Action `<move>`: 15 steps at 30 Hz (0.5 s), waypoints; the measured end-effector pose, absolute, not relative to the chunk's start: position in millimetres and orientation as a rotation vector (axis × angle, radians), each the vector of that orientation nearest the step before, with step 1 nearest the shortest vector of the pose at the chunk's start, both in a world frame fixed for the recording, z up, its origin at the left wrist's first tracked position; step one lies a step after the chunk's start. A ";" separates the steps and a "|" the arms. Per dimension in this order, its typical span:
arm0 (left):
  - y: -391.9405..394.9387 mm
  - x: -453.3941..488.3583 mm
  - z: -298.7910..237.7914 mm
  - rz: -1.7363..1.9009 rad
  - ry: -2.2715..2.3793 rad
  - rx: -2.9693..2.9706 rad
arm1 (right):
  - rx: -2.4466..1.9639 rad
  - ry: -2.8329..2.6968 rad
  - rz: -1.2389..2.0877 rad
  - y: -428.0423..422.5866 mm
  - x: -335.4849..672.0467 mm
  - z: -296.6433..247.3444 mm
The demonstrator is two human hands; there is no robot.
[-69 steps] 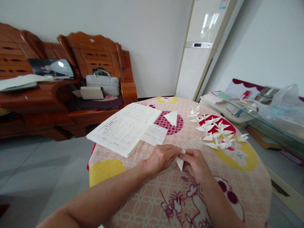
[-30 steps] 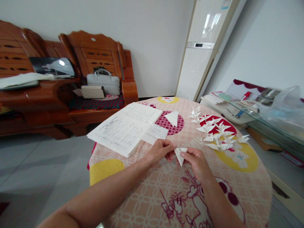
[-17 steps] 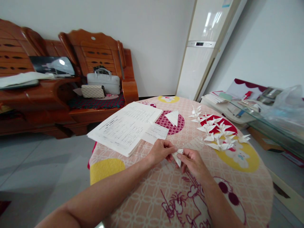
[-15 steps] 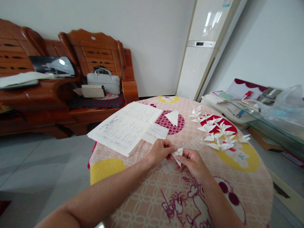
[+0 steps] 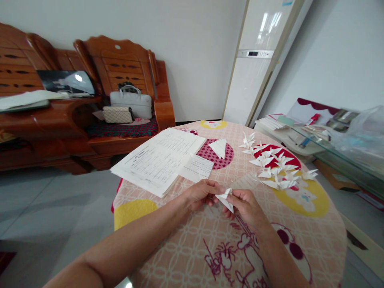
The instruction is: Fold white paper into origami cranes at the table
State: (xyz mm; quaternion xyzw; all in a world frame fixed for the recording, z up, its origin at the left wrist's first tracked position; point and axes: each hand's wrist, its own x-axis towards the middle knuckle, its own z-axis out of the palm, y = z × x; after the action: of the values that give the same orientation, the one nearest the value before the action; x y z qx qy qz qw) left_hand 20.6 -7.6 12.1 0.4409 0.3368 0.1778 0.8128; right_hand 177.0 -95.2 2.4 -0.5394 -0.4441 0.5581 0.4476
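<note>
A small piece of folded white paper [image 5: 225, 199] is held between my two hands above the table's patterned cloth [image 5: 183, 248]. My left hand [image 5: 204, 194] pinches its left edge with thumb and fingers. On the other side, my right hand [image 5: 244, 203] grips it, thumb on top and fingers underneath. One flap of the paper stands up, and a point aims down toward me. Several folded paper cranes [image 5: 271, 162] stand in a group to the right of my hands. Beyond my hands lie a folded paper triangle [image 5: 219, 148] and a printed paper square [image 5: 197, 167].
A stack of printed sheets [image 5: 156, 164] lies at the table's left. To the right stands a glass shelf [image 5: 336, 156] with papers and a plastic bag [image 5: 366, 126]. A wooden chair [image 5: 120, 80] holding bags is behind, beside a tall white air conditioner [image 5: 252, 76].
The folded paper has opened wider, with a flap now raised and its shape more spread. My left fingers have shifted slightly at its edge; both hands stay in nearly the same place.
</note>
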 end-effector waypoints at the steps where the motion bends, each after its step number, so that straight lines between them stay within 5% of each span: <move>1: -7.8 20.7 12.0 0.378 0.718 0.943 | -1.332 -1.093 1.382 -95.3 176.8 2.9; 15: -18.8 28.4 11.0 0.569 0.749 1.054 | -1.287 -1.074 1.391 -96.5 176.9 7.5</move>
State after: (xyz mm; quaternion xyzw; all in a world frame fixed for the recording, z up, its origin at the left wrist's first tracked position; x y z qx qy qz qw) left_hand 28.4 -18.8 11.0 0.4843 0.3442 0.2616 0.7606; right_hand 176.9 -96.5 7.5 -0.5235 -0.4371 0.5659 0.4633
